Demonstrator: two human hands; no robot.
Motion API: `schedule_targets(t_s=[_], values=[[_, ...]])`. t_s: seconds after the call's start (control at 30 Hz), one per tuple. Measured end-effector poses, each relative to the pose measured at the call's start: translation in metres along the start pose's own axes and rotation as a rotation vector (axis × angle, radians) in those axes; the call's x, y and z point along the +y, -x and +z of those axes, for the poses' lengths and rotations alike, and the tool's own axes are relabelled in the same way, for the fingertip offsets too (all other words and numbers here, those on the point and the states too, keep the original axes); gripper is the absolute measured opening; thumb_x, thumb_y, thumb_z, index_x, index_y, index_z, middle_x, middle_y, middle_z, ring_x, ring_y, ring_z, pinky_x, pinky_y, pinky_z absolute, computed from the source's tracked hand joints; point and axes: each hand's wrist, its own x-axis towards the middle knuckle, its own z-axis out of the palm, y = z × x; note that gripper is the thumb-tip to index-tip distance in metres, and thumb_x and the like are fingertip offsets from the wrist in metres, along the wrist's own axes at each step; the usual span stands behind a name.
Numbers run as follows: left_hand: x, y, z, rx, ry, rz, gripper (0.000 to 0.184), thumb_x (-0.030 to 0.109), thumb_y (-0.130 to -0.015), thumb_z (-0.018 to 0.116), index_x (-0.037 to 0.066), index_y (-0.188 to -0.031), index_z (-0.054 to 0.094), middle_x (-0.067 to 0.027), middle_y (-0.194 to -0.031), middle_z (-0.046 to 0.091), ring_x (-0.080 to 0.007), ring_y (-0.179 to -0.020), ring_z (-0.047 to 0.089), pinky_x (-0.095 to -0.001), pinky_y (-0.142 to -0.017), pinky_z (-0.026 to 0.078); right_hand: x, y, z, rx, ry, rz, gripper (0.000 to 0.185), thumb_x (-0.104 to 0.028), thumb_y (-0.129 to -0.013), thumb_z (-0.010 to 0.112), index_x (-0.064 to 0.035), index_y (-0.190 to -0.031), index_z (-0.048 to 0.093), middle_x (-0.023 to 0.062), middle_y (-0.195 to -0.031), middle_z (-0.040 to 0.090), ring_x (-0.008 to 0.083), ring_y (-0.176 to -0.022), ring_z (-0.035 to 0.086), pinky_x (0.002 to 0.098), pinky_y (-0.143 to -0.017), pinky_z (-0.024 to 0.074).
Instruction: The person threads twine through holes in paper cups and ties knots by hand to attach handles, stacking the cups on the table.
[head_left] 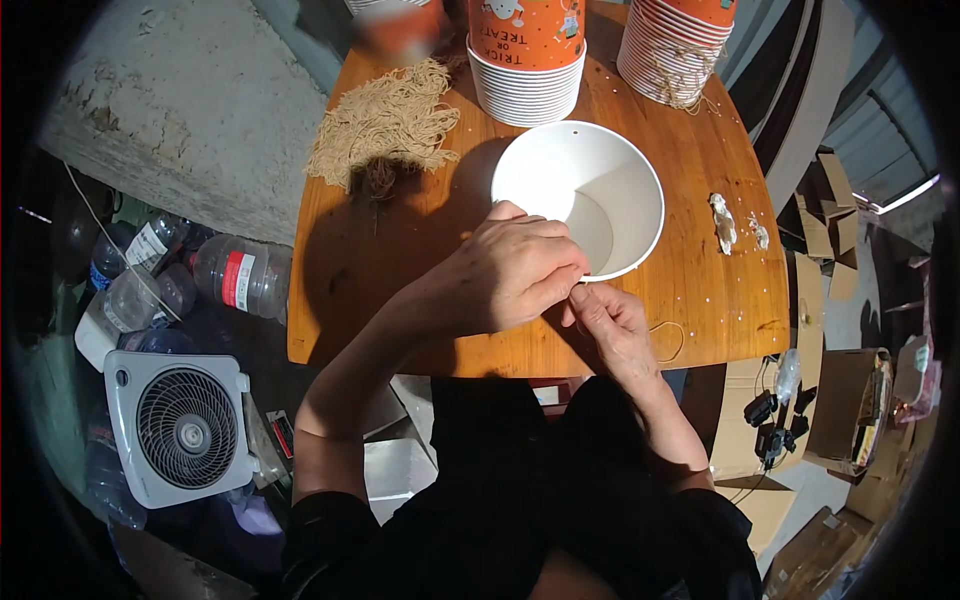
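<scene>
A white paper bucket (630, 190) lies tipped on the wooden table, its open mouth facing me and a small hole visible by the far rim. My left hand (525, 268) is closed at the near rim, fingers over the edge and thumb and forefinger pinched together. Just below the rim, my right hand (612, 322) is closed in a pinch, its fingertips almost touching the left ones. A thin tan string (682, 345) curves out beside the right hand; the part between my fingers is hidden.
Stacks of orange-printed paper buckets (527, 85) and more nested buckets (675, 50), with strings hanging, stand at the back. A pile of tan strings (385, 120) lies back left. White scraps (722, 223) dot the right side. A box fan (185, 430) and plastic bottles (240, 275) are left, cardboard boxes (845, 410) right.
</scene>
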Motion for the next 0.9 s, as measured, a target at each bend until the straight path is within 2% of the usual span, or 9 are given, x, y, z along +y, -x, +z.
schedule_targets(t_s=[0.3,0.37,0.53,0.7,0.77,0.83,0.9], values=[[0.005,-0.004,-0.006,-0.038,0.036,-0.050,0.010,0.015,-0.094,0.066,0.006,-0.096,0.069,-0.0068,-0.087,0.067,-0.0222,-0.084,0.066,-0.0354,-0.091,0.041,0.001,0.002,-0.001,0.010,0.015,0.020,0.038,-0.032,-0.109,0.058,-0.0029,-0.085,0.066,-0.0071,-0.071,0.050,0.0033,-0.064,0.037,0.0223,-0.057,0.0295],[0.004,-0.005,-0.007,-0.042,0.026,-0.057,0.010,0.015,-0.093,0.066,0.006,-0.095,0.068,-0.0070,-0.087,0.067,-0.0225,-0.084,0.066,-0.0355,-0.091,0.042,0.001,0.002,-0.001,0.011,-0.015,0.030,0.037,-0.032,-0.108,0.059,-0.0019,-0.087,0.067,-0.0066,-0.074,0.054,0.0029,-0.066,0.040,0.0214,-0.059,0.0321],[0.002,-0.013,-0.013,-0.134,0.136,-0.135,0.012,0.016,-0.095,0.064,0.004,-0.096,0.065,-0.0117,-0.089,0.067,-0.0295,-0.089,0.066,-0.0408,-0.087,0.048,0.003,0.002,-0.001,0.010,-0.035,0.015,0.036,-0.031,-0.108,0.060,-0.0008,-0.090,0.068,-0.0063,-0.079,0.058,0.0025,-0.070,0.043,0.0203,-0.062,0.0352],[0.006,-0.018,-0.019,-0.163,0.184,-0.231,0.015,0.018,-0.098,0.062,0.003,-0.100,0.065,-0.0141,-0.093,0.069,-0.0323,-0.092,0.067,-0.0421,-0.087,0.050,0.003,0.001,0.000,0.024,-0.024,0.024,0.034,-0.030,-0.108,0.060,-0.0006,-0.092,0.068,-0.0063,-0.080,0.059,0.0025,-0.071,0.044,0.0202,-0.063,0.0358],[0.006,-0.019,-0.020,-0.190,0.204,-0.292,0.017,0.019,-0.098,0.062,0.003,-0.104,0.066,-0.0143,-0.095,0.070,-0.0326,-0.093,0.068,-0.0418,-0.088,0.051,0.003,0.000,0.003,0.052,-0.005,-0.012,0.037,-0.034,-0.108,0.059,-0.0030,-0.090,0.070,-0.0099,-0.068,0.047,0.0014,-0.062,0.035,0.0213,-0.055,0.0248],[0.001,-0.021,-0.019,-0.206,0.152,-0.259,0.023,0.020,-0.100,0.061,0.003,-0.113,0.068,-0.0149,-0.104,0.072,-0.0320,-0.100,0.069,-0.0412,-0.089,0.052,0.004,-0.001,0.003,0.051,-0.003,-0.023,0.036,-0.033,-0.108,0.060,-0.0030,-0.090,0.070,-0.0099,-0.068,0.047,0.0014,-0.062,0.035,0.0213,-0.055,0.0250],[-0.005,-0.025,-0.020,-0.267,0.099,-0.254,0.025,0.021,-0.100,0.061,0.003,-0.114,0.069,-0.0153,-0.104,0.073,-0.0314,-0.099,0.070,-0.0405,-0.089,0.052,0.004,0.000,0.002,0.050,-0.002,-0.037,0.036,-0.033,-0.108,0.060,-0.0029,-0.090,0.070,-0.0099,-0.068,0.047,0.0014,-0.062,0.035,0.0213,-0.055,0.0251]])
